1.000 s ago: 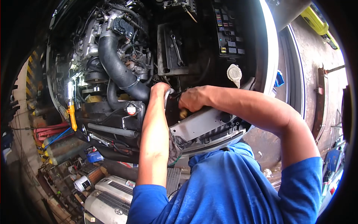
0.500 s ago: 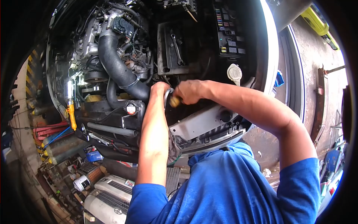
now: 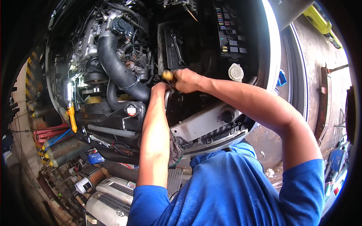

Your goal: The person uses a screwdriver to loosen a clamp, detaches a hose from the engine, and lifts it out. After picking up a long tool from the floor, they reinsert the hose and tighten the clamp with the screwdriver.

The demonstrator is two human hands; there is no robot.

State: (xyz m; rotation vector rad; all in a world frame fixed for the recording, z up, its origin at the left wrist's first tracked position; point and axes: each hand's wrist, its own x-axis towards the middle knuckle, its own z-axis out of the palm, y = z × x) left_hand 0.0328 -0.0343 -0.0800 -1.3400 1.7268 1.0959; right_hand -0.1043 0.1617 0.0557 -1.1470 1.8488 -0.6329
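I lean over an open engine bay. My left hand (image 3: 160, 89) reaches straight in and is closed around a bent grey metal pipe (image 3: 166, 98) just right of the thick black intake hose (image 3: 117, 72). My right hand (image 3: 185, 80) comes in from the right and sits just above and right of the left hand. It grips a tool with a yellow handle (image 3: 167, 75), whose end pokes out to the left of the fist. The tool's working end is hidden by the hand.
A wrench (image 3: 177, 49) lies on the black tray behind my hands. A fuse box (image 3: 228, 32) and white reservoir cap (image 3: 236, 72) are at the right. A radiator cap (image 3: 131, 110) and orange-handled work light (image 3: 71, 111) are at the left. Parts clutter the floor below.
My right hand has risen with the yellow-handled tool from low by the grey front panel to above my left hand. The left hand has stayed on the pipe.
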